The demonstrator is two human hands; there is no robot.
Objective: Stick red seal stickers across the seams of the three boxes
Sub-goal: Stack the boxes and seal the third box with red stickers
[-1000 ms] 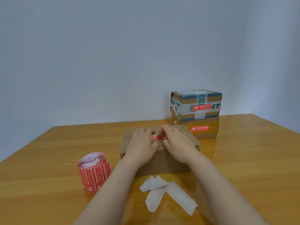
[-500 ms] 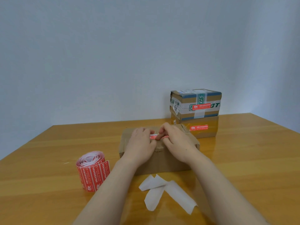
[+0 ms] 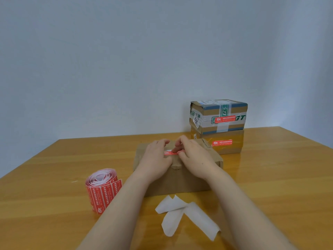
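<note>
A plain brown box (image 3: 180, 183) lies on the wooden table (image 3: 54, 159) in front of me. Both hands are on its top. A red seal sticker (image 3: 171, 153) stretches between them along the top. My left hand (image 3: 155, 157) pinches its left end and my right hand (image 3: 195, 156) pinches its right end. How much of the sticker touches the cardboard is hidden by my fingers. Behind to the right, a taped box (image 3: 232, 109) is stacked on a tan box (image 3: 232, 149); each front bears a red sticker (image 3: 225, 119), (image 3: 221, 142).
A roll of red stickers (image 3: 102, 188) stands on the table to the left of my left forearm. Three white backing strips (image 3: 180, 213) lie in a loose pile just in front of the near box. A pale wall closes the far side.
Both hands and the sticker have stayed almost where they were on the box top; only the fingers have shifted slightly.
</note>
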